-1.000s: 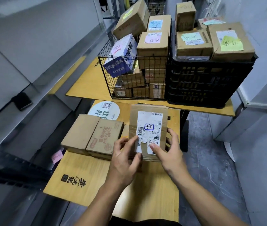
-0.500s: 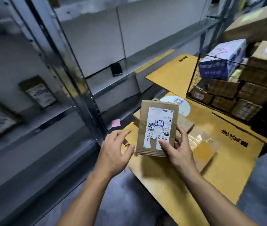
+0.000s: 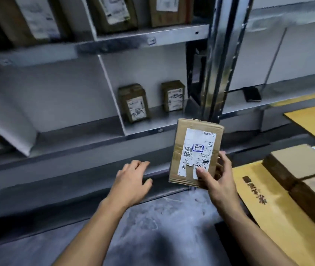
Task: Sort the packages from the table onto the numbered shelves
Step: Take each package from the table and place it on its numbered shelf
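One package held, two boxes shelved behind

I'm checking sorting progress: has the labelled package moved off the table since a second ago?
Yes. The package, gripped by the right hand, has moved left off the table toward the shelf.

Metal racking before me. Upper shelf: row of labelled cardboard packages, upright. Middle shelf, right compartment: two small labelled packages, left one and right one, upright, apart. Next bay's shelf: dark flat device. Yellow table at my right: brown boxes, touching.
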{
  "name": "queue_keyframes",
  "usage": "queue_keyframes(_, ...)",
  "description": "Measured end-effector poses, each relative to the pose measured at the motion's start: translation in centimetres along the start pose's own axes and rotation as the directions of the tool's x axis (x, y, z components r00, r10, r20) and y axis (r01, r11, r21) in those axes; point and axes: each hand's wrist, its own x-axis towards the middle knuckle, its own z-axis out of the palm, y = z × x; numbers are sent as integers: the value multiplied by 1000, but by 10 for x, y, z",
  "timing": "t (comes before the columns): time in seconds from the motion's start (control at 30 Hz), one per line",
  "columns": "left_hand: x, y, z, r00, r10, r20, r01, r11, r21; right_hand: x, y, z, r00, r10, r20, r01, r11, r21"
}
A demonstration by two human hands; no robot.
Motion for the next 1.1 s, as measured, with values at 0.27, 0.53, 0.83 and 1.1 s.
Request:
queue_keyframes(0.27, -50, -121, -27, 982, -184, -37, 181, 981, -68, -13, -12, 145, 985, -8, 170, 5, 1000, 17)
queue_keyframes(0.53, -63, -195, -36, 936, -341, -82, 329, 935, -130, 16, -19, 246, 936, 0, 353, 1, 1000, -2)
queue_keyframes(0.83, -14, -285, -55, 875, -470, -112, 468, 882, -51, 97, -20, 380, 862, -59, 504, 44, 998, 41)
queue_keyframes(1.1, 44, -350, -84, 826, -533, -182, 531, 845, -65, 157, -17, 483, 791, -74, 607, 124, 991, -41)
